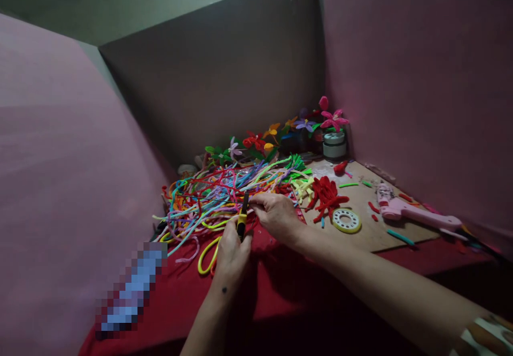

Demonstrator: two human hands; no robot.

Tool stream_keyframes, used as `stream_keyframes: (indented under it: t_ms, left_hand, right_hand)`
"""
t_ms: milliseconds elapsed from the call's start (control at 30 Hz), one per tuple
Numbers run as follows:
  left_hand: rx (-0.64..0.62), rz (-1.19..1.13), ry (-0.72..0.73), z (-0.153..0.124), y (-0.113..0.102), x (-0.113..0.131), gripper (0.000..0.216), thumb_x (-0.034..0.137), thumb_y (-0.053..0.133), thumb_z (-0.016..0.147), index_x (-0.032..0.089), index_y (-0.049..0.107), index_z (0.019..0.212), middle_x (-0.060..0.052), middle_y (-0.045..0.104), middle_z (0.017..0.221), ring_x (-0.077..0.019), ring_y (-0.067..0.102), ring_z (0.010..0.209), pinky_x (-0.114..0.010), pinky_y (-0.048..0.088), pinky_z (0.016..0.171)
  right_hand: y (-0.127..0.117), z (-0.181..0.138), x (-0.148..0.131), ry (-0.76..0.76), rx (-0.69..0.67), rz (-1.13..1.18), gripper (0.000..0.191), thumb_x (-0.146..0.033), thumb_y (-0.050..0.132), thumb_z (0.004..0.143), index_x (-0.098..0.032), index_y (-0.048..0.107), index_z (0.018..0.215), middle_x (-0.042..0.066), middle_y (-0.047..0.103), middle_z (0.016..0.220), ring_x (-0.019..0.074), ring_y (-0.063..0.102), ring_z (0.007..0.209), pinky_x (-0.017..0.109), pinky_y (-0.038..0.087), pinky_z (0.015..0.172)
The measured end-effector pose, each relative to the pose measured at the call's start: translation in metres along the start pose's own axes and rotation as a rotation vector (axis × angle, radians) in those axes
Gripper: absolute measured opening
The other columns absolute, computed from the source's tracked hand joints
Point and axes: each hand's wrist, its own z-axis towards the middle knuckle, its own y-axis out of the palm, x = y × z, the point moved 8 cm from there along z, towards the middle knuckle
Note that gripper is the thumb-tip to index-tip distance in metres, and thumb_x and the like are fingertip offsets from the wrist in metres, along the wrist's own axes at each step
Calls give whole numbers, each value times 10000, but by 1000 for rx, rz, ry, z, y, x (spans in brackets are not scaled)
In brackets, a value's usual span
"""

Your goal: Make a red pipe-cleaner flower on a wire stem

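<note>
My left hand (233, 246) is closed around a black-and-yellow tool (242, 219); my right hand (277, 215), just beside it, pinches a thin wire (208, 200) near the tool's tip. Beyond lie heaped pipe cleaners (224, 185); rightward, tape (347, 230) and a pink glue gun (417, 215) on a board (372, 240).

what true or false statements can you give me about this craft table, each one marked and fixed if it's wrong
1. The left hand grips a yellow-and-black tool. True.
2. The pink glue gun is in the right hand. False: it lies off to the right, apart from both hands.
3. The white-and-yellow disc lies on the brown board. True.
4. The pink flower stands nearer the person than the fuzzy stems. False: it stands farther back.
5. The cloth is blue. False: it is red.
6. The right hand's fingertips are close to the tool. True.
</note>
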Motion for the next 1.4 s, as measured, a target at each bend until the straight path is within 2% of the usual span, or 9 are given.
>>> stream_keyframes:
  t_ms: [333, 633, 900, 1133, 1267, 1400]
  left_hand:
    - [-61, 49, 30, 5, -2, 3, 90, 204, 471, 663, 194, 506, 745, -23, 567, 717, -202, 545, 709, -289, 391, 636]
    - [-41, -22, 21, 2, -2, 1, 130, 175, 464, 659, 190, 525, 772, -11, 568, 708, -194, 546, 728, -291, 402, 663]
    - [-17, -9, 36, 1, 0, 1, 169, 165, 451, 674, 180, 528, 823, -27, 567, 769, -189, 537, 762, -294, 396, 688]
    - [-90, 82, -16, 2, -3, 1, 224, 245, 530, 665, 176, 527, 878, -11, 559, 736, -185, 520, 683, -307, 385, 659]
    - [-151, -53, 11, 5, 1, -1, 233, 258, 575, 642, 175, 517, 852, 5, 561, 730, -169, 523, 672, -298, 408, 661]
    - [-163, -175, 33, 13, 6, -10, 239, 225, 606, 598, 174, 515, 813, 23, 562, 689, -153, 521, 634, -286, 424, 630]
  right_hand:
    - [-1, 6, -8, 5, -79, -96, 255, -273, 435, 835, -275, 688, 871, 3, 711, 843, 157, 634, 801, 230, 376, 628]
    - [0, 6, -11, -36, -95, -124, 247, -213, 444, 807, -260, 685, 838, 11, 708, 822, 160, 632, 798, 232, 349, 612]
    - [-3, 6, -9, -12, -131, -173, 269, -240, 435, 825, -279, 686, 911, 23, 716, 851, 170, 637, 810, 237, 344, 593]
    - [-2, 9, -8, -6, -133, -186, 260, -264, 437, 821, -283, 689, 884, 22, 717, 809, 177, 644, 777, 243, 351, 586]
    - [-3, 10, -10, -1, -135, -208, 268, -264, 435, 811, -279, 697, 870, 31, 713, 769, 189, 644, 747, 256, 344, 566]
    - [0, 14, -10, 29, -147, -250, 266, -263, 434, 802, -266, 696, 849, 47, 710, 777, 200, 644, 749, 259, 356, 563]
